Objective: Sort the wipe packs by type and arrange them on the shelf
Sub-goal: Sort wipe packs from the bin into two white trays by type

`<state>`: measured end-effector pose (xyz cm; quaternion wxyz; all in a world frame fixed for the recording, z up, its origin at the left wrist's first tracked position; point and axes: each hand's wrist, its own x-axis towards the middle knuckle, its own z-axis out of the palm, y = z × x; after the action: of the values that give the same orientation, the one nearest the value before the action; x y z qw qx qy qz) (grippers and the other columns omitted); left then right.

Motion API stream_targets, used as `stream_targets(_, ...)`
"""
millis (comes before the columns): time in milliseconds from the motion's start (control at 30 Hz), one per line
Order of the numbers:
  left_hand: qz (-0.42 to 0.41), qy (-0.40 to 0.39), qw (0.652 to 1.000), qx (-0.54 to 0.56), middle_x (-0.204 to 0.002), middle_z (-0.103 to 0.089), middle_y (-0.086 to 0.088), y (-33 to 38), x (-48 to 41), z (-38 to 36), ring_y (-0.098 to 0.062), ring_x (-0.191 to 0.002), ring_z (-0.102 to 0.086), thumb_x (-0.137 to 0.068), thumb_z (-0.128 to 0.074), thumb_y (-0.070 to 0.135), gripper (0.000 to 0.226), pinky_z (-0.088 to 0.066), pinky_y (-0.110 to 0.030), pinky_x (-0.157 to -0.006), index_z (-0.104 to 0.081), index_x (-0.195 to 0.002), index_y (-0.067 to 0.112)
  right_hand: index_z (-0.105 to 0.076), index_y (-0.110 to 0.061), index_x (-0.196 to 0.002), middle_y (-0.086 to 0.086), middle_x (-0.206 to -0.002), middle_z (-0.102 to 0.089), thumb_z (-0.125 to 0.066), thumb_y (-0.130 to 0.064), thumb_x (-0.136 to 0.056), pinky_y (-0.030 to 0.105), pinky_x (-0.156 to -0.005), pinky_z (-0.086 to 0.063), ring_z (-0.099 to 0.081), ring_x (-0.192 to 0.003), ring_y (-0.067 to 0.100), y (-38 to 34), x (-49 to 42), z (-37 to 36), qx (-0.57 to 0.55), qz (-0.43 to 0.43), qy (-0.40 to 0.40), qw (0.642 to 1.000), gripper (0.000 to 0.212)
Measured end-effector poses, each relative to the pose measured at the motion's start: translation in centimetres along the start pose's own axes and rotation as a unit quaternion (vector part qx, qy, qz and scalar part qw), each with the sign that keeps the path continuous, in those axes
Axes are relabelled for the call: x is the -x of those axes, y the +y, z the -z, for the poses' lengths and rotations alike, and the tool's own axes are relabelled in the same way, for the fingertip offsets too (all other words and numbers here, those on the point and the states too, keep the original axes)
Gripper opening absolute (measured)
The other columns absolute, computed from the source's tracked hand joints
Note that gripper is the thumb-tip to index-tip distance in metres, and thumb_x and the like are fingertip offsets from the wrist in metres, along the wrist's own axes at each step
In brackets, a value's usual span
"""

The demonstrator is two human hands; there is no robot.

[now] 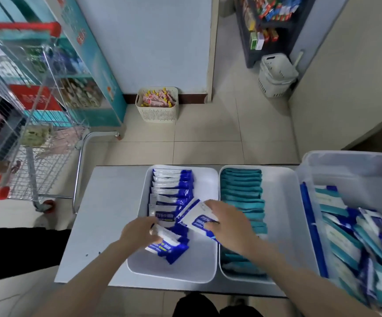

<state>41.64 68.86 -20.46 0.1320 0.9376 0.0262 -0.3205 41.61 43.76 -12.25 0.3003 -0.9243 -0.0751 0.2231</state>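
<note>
Two white trays stand side by side on a pale table (107, 202). The left tray (208, 179) holds a row of blue-and-white wipe packs (171, 193) standing on edge. The right tray (281, 193) holds a row of teal packs (242, 197). My left hand (137, 232) grips a blue-and-white pack (169, 248) lying at the near end of the left tray. My right hand (228, 221) holds another blue-and-white pack (196, 217), tilted, above the left tray next to the row.
A clear bin (345, 170) at the right holds several mixed blue and teal packs. A wire shopping cart (32, 124) stands at the left. A cream basket (158, 108) of pink items and a white basket (276, 74) sit on the tiled floor beyond.
</note>
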Motion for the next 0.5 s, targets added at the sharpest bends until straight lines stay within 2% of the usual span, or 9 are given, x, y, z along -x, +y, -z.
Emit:
stream_targets(133, -0.085, -0.031, 0.983, -0.160, -0.106, -0.065, 0.008, 0.3, -0.9, 0.2, -0.016, -0.104, -0.061, -0.076, -0.062, 0.032, 0.035, -0.046, -0.026, -0.077, -0.058, -0.111, 0.029, -0.049, -0.019, -0.109, 0.001, -0.110, -0.060, -0.052, -0.019, -0.087, 0.030, -0.068, -0.031, -0.055, -0.101, 0.026, -1.3, -0.9, -5.3, 0.066, 0.019, -0.067, 0.995, 0.022)
stream_targets(233, -0.150, -0.052, 0.940, -0.300, -0.109, -0.064, 0.000, 1.2, -2.2, 0.7, -0.021, -0.109, -0.055, -0.078, -0.066, 0.035, 0.036, -0.046, -0.030, -0.080, -0.062, -0.111, 0.022, -0.049, -0.014, -0.105, 0.007, -0.106, -0.061, -0.051, -0.015, -0.086, 0.033, -0.067, -0.033, -0.056, -0.097, 0.032, -1.5, -0.9, -8.3, 0.110, 0.018, -0.116, 0.987, 0.018)
stream_targets(300, -0.170, -0.096, 0.910, -0.365, -0.107, -0.065, -0.003, 2.2, -3.0, 0.9, -0.023, -0.107, -0.056, -0.077, -0.071, 0.038, 0.038, -0.047, -0.032, -0.079, -0.065, -0.108, 0.016, -0.049, -0.013, -0.105, 0.010, -0.107, -0.060, -0.050, -0.012, -0.087, 0.032, -0.068, -0.032, -0.057, -0.097, 0.033, -1.2, -0.8, -9.6, 0.130, 0.018, -0.145, 0.981, 0.018)
stream_targets(400, -0.174, -0.130, 0.897, -0.386, -0.091, -0.066, -0.001, 2.7, -3.9, 0.7, -0.024, -0.100, -0.063, -0.078, -0.072, 0.028, 0.028, -0.048, -0.032, -0.075, -0.067, -0.101, 0.012, -0.049, -0.011, -0.104, 0.010, -0.108, -0.061, -0.050, -0.010, -0.086, 0.032, -0.068, -0.032, -0.057, -0.098, 0.033, -0.7, -1.0, -10.7, 0.140, 0.016, -0.170, 0.975, 0.017)
stream_targets(433, -0.175, -0.112, 0.904, -0.374, -0.089, -0.065, 0.000, 2.5, -4.3, 0.5, -0.024, -0.100, -0.063, -0.079, -0.071, 0.022, 0.023, -0.047, -0.030, -0.074, -0.068, -0.100, 0.012, -0.049, -0.011, -0.104, 0.010, -0.108, -0.061, -0.050, -0.010, -0.086, 0.032, -0.068, -0.032, -0.058, -0.098, 0.033, -0.6, -1.2, -11.0, 0.145, 0.015, -0.176, 0.974, 0.017)
stream_targets(500, -0.168, -0.055, 0.924, -0.340, -0.099, -0.068, -0.002, 1.9, -4.9, 0.1, -0.024, -0.103, -0.063, -0.083, -0.067, 0.019, 0.018, -0.043, -0.027, -0.073, -0.069, -0.100, 0.014, -0.049, -0.011, -0.105, 0.011, -0.108, -0.061, -0.049, -0.008, -0.087, 0.033, -0.068, -0.034, -0.058, -0.098, 0.034, -0.6, -1.8, -11.5, 0.158, 0.012, -0.184, 0.970, 0.018)
